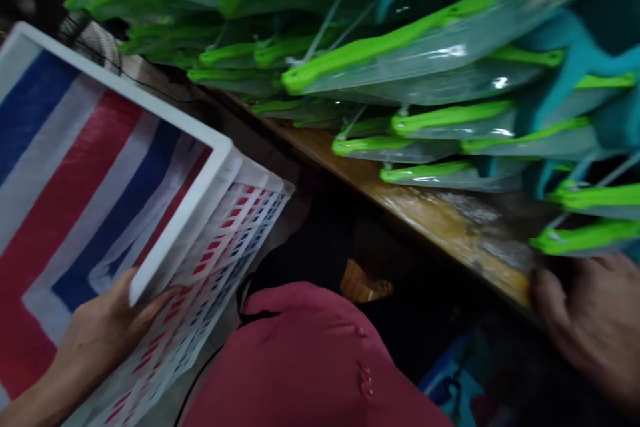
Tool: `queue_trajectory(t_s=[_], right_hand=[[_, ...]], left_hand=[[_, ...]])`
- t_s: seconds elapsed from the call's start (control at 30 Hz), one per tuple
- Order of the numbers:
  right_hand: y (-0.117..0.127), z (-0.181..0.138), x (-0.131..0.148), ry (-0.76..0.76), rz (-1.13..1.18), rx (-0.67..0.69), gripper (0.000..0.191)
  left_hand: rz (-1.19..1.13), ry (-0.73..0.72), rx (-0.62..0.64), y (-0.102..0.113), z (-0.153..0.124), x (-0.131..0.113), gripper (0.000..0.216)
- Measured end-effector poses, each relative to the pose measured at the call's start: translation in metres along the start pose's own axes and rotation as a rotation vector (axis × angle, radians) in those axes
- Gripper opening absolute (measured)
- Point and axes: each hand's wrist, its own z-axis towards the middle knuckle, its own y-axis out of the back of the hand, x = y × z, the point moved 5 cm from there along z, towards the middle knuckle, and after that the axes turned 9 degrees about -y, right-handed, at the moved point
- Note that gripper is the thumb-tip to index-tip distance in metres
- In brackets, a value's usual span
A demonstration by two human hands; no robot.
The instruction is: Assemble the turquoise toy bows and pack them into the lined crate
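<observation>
My left hand [113,323] is closed on the rim of a white plastic basket [200,177], thumb inside and fingers on its outer wall. The basket is tilted at the left; its sides are slotted. A red, white and blue striped sheet [75,167] lines it. At the right edge of the view, my right hand [595,327] is at the edge of a wooden tabletop [425,220], just below clear packs with bright green edges [590,237]. Its thumb shows beside the wood, but the other fingers are hidden or blurred.
Many clear packs with green edges [400,60] hang or lie in layers over the tabletop, with teal pieces [570,67] among them. White ties stick out from some. Below are a dark floor area, a brown shoe or sandal [363,283] and a blue printed item [455,377].
</observation>
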Motion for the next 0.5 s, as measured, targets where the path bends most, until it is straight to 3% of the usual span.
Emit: queue_trajectory(t_s=[0.07, 0.23, 0.33, 0.5], right_hand=[[0.0, -0.002, 0.005, 0.03, 0.039, 0.028, 0.03], [0.009, -0.012, 0.014, 0.023, 0.199, -0.077, 0.042], [0.01, -0.015, 0.016, -0.004, 0.24, -0.018, 0.048], [0.01, -0.015, 0.017, -0.032, 0.264, 0.045, 0.05]], left_hand=[[-0.021, 0.002, 0.007, 0.005, 0.0, -0.006, 0.04], [-0.018, 0.046, -0.076, 0.019, -0.005, -0.025, 0.037], [-0.011, 0.024, -0.096, 0.023, -0.005, -0.032, 0.032], [0.034, 0.042, 0.01, 0.024, 0.0, -0.032, 0.029]])
